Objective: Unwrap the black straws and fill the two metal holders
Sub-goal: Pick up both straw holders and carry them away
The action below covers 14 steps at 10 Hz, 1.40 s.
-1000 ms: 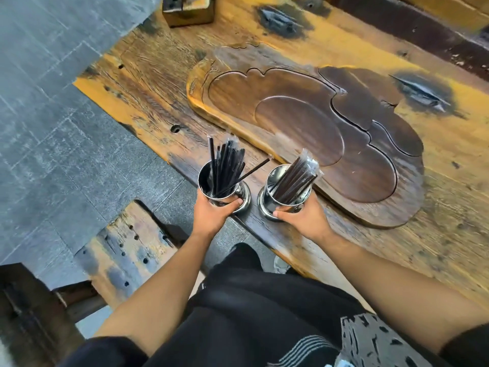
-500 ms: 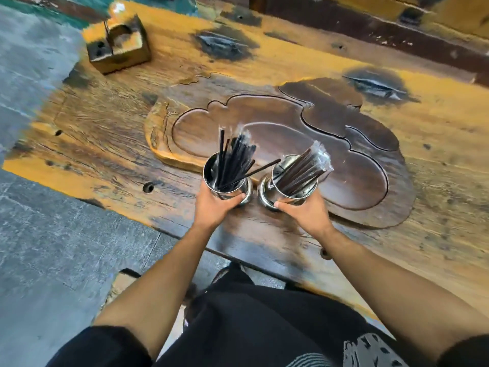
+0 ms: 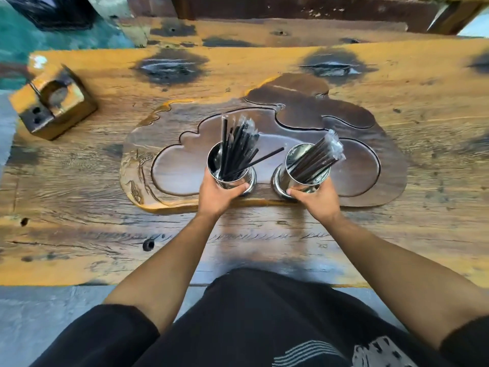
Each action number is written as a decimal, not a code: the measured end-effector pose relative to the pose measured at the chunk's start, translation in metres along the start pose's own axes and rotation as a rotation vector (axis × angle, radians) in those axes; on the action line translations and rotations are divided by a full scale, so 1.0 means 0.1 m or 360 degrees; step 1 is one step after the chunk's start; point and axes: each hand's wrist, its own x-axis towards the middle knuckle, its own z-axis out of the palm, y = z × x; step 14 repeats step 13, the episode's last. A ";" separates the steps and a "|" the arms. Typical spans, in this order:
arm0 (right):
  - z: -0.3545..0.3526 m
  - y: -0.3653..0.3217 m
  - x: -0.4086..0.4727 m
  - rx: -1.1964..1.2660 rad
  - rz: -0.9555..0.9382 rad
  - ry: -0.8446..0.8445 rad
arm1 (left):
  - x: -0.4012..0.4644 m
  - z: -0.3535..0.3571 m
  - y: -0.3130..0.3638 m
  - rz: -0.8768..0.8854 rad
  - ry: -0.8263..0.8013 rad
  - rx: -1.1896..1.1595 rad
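Note:
Two shiny metal holders stand on the front part of a dark carved wooden tray (image 3: 375, 186). My left hand (image 3: 215, 196) grips the left holder (image 3: 235, 182), which is packed with black straws (image 3: 238, 149), some bare and some in clear wrap; one straw leans far to the right. My right hand (image 3: 316, 200) grips the right holder (image 3: 304, 181), which carries a bundle of black straws in clear plastic wrap (image 3: 318, 154) tilted to the right. The two holders stand apart, side by side.
The tray lies on a rough yellow-brown wooden table (image 3: 79, 181). A small wooden block with round holes (image 3: 53, 102) sits at the far left. The table's near edge runs just above my lap. Grey floor shows below left.
Both holders, held in my hands, have moved away from the table's near edge onto the carved tray and stand farther apart. The view has swung to face the table squarely.

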 end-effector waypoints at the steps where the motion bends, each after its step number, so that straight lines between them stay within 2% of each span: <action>1: -0.01 -0.01 0.08 0.0020 0.0049 0.0003 | 0.15 0.04 0.03 -0.0001 -0.0032 -0.0002; 4: 0.01 -0.11 0.50 -0.0095 0.0061 -0.0037 | 0.41 0.18 0.23 -0.0022 0.0010 0.0050; 7: 0.05 0.05 0.71 -0.0208 0.0080 -0.0071 | 0.52 0.21 0.09 -0.0075 0.0038 0.0054; 9: 0.06 -0.08 0.64 -0.0247 0.0121 -0.0058 | 0.58 0.23 0.01 -0.0118 0.0040 0.0092; 10: 0.05 -0.04 0.60 -0.0278 0.0114 -0.0080 | 0.70 0.25 -0.28 -0.0146 0.0024 0.0067; 14: -0.01 0.03 0.26 -0.0557 0.0201 -0.0163 | 0.37 0.19 -0.27 -0.0181 -0.0031 0.0186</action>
